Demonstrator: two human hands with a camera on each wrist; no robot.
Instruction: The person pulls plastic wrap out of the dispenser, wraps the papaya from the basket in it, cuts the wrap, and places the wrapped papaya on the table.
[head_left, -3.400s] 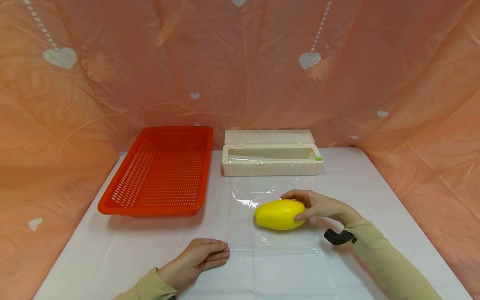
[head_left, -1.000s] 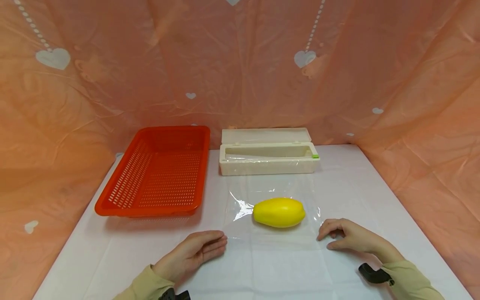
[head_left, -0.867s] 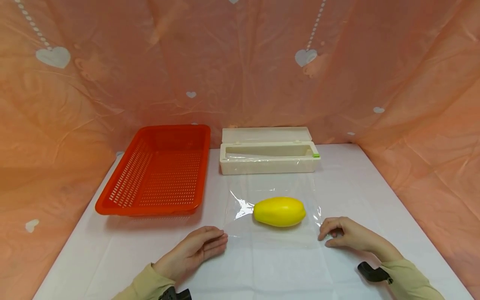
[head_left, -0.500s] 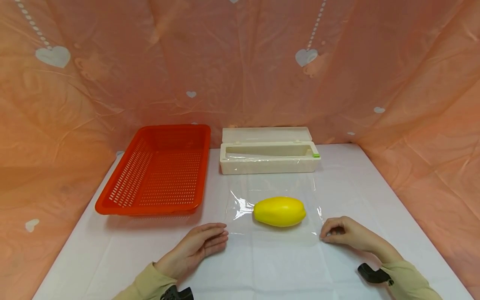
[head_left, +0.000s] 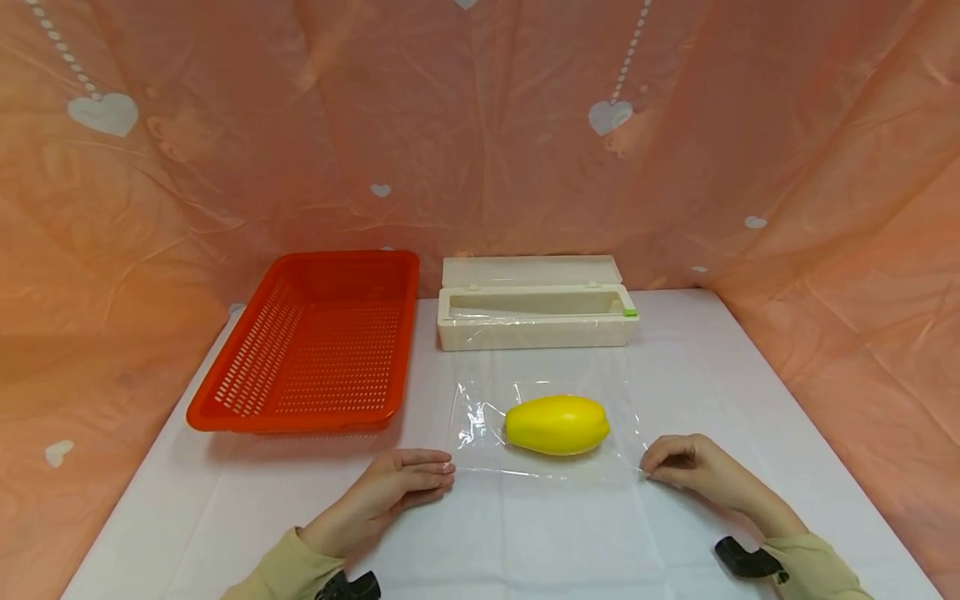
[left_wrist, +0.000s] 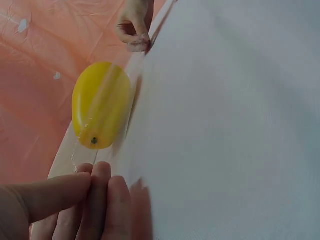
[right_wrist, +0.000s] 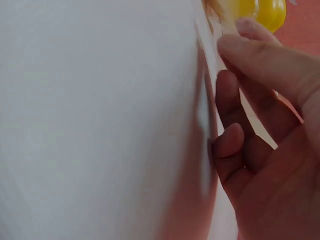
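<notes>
A smooth yellow papaya-shaped fruit [head_left: 557, 425] lies on a clear sheet of cling film [head_left: 474, 450], which runs back to the white film dispenser box [head_left: 536, 333]. My left hand [head_left: 382, 496] pinches the film's near left corner between thumb and fingertips, the fingers fairly straight. At the near right corner my right hand [head_left: 708, 475] pinches the film with thumb and index finger. In the left wrist view the film edge stands raised in front of the fruit [left_wrist: 101, 105]. The right wrist view shows the right hand's other fingers [right_wrist: 230, 140] loosely curled; the film there is hard to make out.
The dispenser's lid [head_left: 532, 271] stands open at the back, and a green slider [head_left: 630, 312] sits at its right end. A red perforated basket [head_left: 408, 358] stands to the left. White cloth [head_left: 570, 542] covers the table; a pink curtain [head_left: 487, 167] hangs behind.
The right hand has left the fruit and moved to the film's near right corner, where finger and thumb have closed. The left fingertips have closed on the left corner, and the near film edge has lifted slightly.
</notes>
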